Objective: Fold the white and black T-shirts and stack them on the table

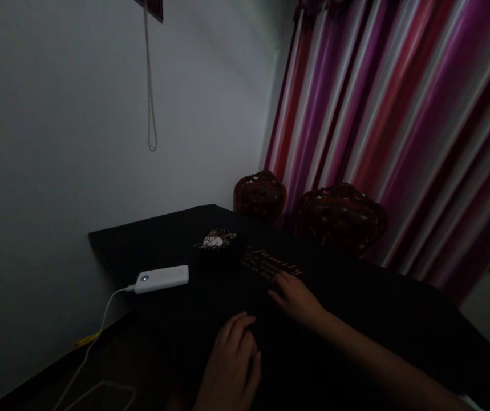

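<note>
My left hand (pixel 233 359) rests at the near side of a table under a black cloth (pixel 159 237), its fingers loosely bent and apart, holding nothing. Farther right and ahead, my right hand (pixel 296 298) lies by the printed lettering (pixel 276 265) on the cloth, fingers stretched forward and nothing in them. Beyond both hands sits a dark, folded-looking item (pixel 219 242) with a pale face-like print; its kind is hard to make out in the dim light. A white power bank (pixel 162 279) lies to the left, with a white cable (pixel 106 319) plugged into its near end.
Two carved dark chairs, one at the far corner (pixel 260 194) and one along the far side (pixel 342 216), stand behind the table. Purple and red striped curtains (pixel 381 125) hang behind them. The cable runs over the table's left edge, beside a pale wall (pixel 56 142).
</note>
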The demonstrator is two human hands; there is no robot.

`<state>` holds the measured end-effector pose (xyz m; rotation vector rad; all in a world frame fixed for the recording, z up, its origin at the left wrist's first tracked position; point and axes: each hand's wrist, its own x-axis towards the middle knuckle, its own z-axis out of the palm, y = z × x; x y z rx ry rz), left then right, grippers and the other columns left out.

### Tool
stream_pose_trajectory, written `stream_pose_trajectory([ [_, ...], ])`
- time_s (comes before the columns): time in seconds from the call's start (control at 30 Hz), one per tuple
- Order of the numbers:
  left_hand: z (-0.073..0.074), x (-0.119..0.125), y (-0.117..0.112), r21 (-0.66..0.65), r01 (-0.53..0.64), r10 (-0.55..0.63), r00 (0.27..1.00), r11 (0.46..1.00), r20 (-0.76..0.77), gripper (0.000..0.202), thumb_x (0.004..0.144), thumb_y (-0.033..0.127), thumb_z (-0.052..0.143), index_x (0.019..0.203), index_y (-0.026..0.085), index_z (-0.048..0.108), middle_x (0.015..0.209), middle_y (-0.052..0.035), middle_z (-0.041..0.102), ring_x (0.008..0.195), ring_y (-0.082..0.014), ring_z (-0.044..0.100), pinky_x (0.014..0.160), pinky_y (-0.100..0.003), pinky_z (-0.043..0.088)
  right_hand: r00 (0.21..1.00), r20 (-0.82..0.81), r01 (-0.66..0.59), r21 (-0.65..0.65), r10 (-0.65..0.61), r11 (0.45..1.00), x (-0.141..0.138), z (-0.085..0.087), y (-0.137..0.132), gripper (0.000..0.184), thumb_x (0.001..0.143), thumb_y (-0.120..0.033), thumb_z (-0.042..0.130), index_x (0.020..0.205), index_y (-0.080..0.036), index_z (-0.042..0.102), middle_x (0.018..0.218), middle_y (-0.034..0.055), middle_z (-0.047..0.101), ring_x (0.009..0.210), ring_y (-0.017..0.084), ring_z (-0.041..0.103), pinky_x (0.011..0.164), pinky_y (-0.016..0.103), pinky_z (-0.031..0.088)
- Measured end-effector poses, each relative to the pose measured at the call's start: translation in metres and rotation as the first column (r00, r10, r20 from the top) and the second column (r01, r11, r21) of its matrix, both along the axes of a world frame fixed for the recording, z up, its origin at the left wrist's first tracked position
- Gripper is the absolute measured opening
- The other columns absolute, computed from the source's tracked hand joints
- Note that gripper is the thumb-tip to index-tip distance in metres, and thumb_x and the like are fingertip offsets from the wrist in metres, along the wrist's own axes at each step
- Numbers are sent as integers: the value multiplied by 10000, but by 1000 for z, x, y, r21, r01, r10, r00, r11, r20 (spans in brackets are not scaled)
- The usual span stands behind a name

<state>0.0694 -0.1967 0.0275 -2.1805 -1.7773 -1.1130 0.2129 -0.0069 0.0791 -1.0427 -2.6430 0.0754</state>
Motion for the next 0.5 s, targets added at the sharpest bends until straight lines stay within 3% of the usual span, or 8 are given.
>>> stream_pose_trajectory([
  [0.07,-28,-16,21,51,-61,64,996,997,-62,185,836,115,454,944,194,582,1271,-99,598,1271,-270,496,979,-491,517,1000,-11,-21,17,21,1000,-57,3,22,239,928,-351,493,1063,-176,583,1081,97,608,1027,224,558,931,350,409],
  [0.13,-64,-24,40,72,-90,97,989,993,-110,128,800,219,563,924,199,588,1263,-117,611,1237,-329,523,937,-540,530,999,-20,-29,34,30,999,-111,7,41,268,937,-362,485,1099,-170,577,1113,103,605,1058,222,546,945,347,394],
  [0.2,-96,-25,54,81,-143,153,980,986,-131,205,769,313,640,939,205,599,1258,-130,621,1198,-363,550,929,-571,523,999,-26,-31,37,32,999,-159,8,57,297,936,-379,485,1123,-166,574,1143,114,602,1087,232,537,950,356,389],
  [0.27,-119,-23,63,79,-220,229,965,972,-128,178,812,256,607,984,213,602,1254,-115,629,1187,-337,566,954,-558,511,999,-37,-23,25,24,999,-197,6,69,329,905,-391,533,1133,-158,573,1180,132,594,1115,258,529,948,373,393],
  [0.33,-128,-21,67,66,-263,270,955,962,-125,234,848,112,500,1027,226,598,1247,-82,639,1184,-288,578,969,-529,511,999,-49,-8,-11,8,1000,-223,1,77,333,851,-355,607,1113,-151,584,1187,144,599,1113,279,540,927,377,410],
  [0.4,-128,-19,68,35,-264,267,956,964,-119,331,846,41,430,1054,236,598,1255,-61,636,1192,-263,574,974,-518,511,997,-68,16,-67,-21,998,-238,-5,83,249,831,-271,618,1051,-155,607,1137,140,629,1065,270,579,890,359,431],
  [0.5,-119,-19,65,-37,-230,227,971,973,-71,275,858,135,486,1079,233,617,1285,-74,615,1224,-284,544,1004,-538,482,983,-147,89,-148,-111,985,-245,-3,91,147,876,-167,512,975,-156,620,1017,138,669,957,235,631,824,328,452],
])
